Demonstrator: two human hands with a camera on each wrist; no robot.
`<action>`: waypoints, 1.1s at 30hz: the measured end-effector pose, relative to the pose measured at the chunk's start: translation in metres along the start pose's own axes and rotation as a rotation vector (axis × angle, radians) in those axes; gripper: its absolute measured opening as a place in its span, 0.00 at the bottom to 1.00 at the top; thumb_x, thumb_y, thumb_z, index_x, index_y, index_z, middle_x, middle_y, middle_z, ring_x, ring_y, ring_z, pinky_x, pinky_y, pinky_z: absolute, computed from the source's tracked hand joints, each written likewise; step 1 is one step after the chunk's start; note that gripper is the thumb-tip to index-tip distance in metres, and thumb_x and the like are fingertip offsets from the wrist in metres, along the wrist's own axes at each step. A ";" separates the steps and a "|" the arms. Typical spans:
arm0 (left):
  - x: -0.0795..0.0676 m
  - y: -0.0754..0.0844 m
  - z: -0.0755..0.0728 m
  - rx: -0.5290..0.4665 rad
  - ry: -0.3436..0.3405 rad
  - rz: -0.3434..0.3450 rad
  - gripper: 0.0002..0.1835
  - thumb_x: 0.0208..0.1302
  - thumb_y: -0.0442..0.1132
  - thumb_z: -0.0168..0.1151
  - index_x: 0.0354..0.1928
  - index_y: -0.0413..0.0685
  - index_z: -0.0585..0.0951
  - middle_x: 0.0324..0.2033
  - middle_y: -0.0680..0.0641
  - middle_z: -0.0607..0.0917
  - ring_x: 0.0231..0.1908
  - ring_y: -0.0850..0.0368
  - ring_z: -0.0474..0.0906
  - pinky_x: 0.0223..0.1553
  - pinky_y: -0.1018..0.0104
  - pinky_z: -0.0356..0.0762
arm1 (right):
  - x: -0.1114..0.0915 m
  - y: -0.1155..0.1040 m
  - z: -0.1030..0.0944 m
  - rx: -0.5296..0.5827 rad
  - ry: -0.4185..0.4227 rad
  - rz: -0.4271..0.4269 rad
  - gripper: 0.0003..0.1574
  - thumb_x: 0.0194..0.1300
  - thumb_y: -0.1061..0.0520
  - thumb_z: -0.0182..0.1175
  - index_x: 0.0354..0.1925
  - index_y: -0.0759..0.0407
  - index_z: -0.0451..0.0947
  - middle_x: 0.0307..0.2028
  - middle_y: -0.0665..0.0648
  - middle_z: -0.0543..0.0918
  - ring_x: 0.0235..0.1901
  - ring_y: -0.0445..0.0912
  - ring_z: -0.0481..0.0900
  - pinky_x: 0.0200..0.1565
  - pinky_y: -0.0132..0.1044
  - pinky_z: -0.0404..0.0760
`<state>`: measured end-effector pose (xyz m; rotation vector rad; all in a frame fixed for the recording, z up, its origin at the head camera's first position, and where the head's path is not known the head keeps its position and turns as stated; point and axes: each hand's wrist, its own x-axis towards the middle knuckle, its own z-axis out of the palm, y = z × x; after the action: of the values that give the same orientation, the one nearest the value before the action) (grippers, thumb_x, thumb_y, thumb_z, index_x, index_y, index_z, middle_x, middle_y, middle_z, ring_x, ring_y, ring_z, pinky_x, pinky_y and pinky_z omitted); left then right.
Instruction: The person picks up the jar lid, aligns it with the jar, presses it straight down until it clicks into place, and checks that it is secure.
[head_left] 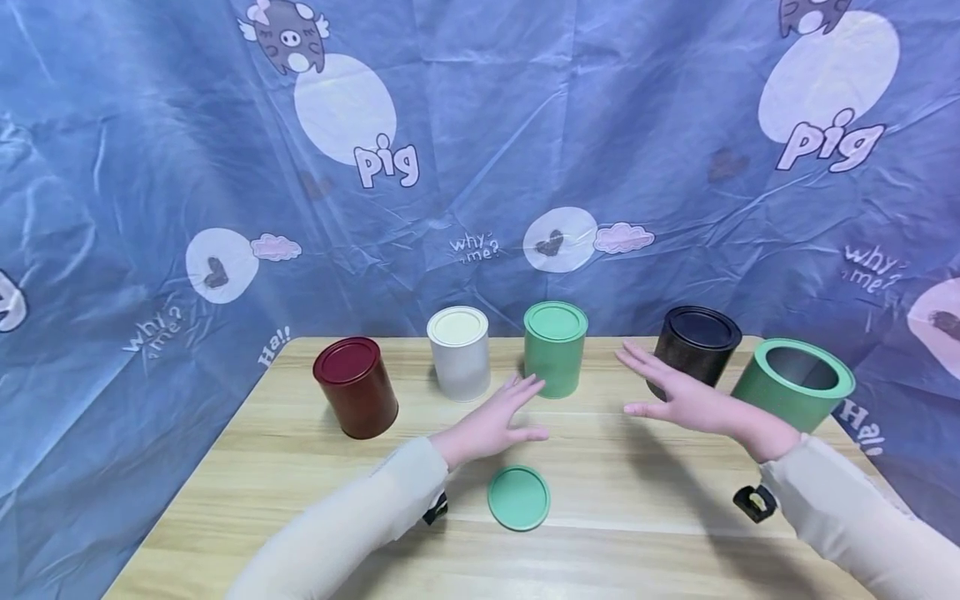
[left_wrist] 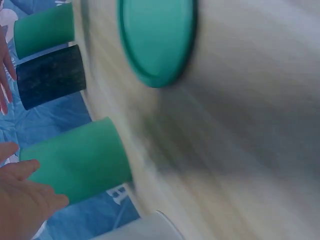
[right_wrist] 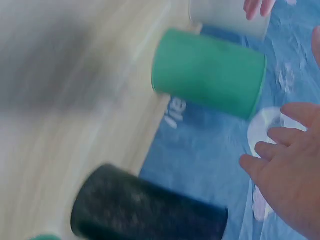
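My left hand point(head_left: 491, 425) hovers over the table with fingers stretched out, in front of the lidded green can point(head_left: 555, 354) and above a loose green lid point(head_left: 519, 498). Nothing is in it. My right hand point(head_left: 678, 396) is held out with straight, spread fingers, empty, overlapping the black can point(head_left: 693, 350) in the head view. Close by that forearm stands a green can without a lid point(head_left: 795, 383), its dark inside showing. The left wrist view shows the loose green lid point(left_wrist: 157, 37) lying flat on the wood beyond the hand.
A white can point(head_left: 460, 354) and a dark red can point(head_left: 358, 392), both lidded, stand on the left part of the wooden table point(head_left: 262, 500). Behind the table's far edge hangs a blue printed cloth point(head_left: 480, 167).
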<state>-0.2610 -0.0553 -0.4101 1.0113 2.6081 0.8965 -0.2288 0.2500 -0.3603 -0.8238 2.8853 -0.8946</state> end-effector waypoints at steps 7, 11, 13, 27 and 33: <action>-0.026 -0.013 0.000 0.029 -0.018 0.011 0.44 0.62 0.53 0.64 0.75 0.48 0.56 0.75 0.42 0.53 0.75 0.39 0.40 0.73 0.41 0.45 | 0.001 -0.010 0.033 0.043 -0.016 -0.011 0.53 0.61 0.46 0.65 0.74 0.63 0.52 0.72 0.74 0.50 0.70 0.73 0.46 0.71 0.59 0.50; -0.041 -0.023 0.004 0.090 -0.037 0.035 0.45 0.62 0.55 0.63 0.75 0.48 0.55 0.75 0.40 0.53 0.74 0.33 0.41 0.72 0.39 0.46 | -0.005 -0.023 0.057 0.074 -0.045 -0.005 0.55 0.60 0.46 0.65 0.74 0.65 0.51 0.72 0.75 0.48 0.70 0.74 0.44 0.64 0.71 0.50; -0.050 -0.028 0.007 0.110 -0.062 0.044 0.45 0.62 0.55 0.63 0.75 0.49 0.54 0.75 0.39 0.53 0.74 0.32 0.41 0.72 0.39 0.45 | -0.009 -0.030 0.071 0.068 -0.073 -0.013 0.55 0.60 0.44 0.65 0.73 0.67 0.52 0.72 0.75 0.47 0.69 0.75 0.44 0.64 0.70 0.50; -0.079 -0.038 0.011 0.249 -0.162 0.093 0.50 0.59 0.58 0.64 0.76 0.49 0.51 0.75 0.37 0.49 0.73 0.32 0.40 0.71 0.38 0.48 | -0.016 -0.065 0.130 -0.080 -0.165 -0.124 0.57 0.57 0.37 0.64 0.71 0.68 0.55 0.70 0.74 0.57 0.69 0.70 0.55 0.63 0.67 0.60; -0.082 -0.039 0.016 0.294 -0.198 0.075 0.51 0.57 0.60 0.64 0.76 0.48 0.52 0.74 0.36 0.51 0.73 0.31 0.44 0.70 0.36 0.50 | -0.015 -0.064 0.135 -0.073 -0.218 -0.075 0.61 0.56 0.34 0.64 0.72 0.67 0.54 0.72 0.73 0.54 0.70 0.70 0.53 0.63 0.70 0.57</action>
<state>-0.2143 -0.1252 -0.4487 1.2072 2.5938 0.4061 -0.1638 0.1421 -0.4414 -0.9746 2.7283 -0.6607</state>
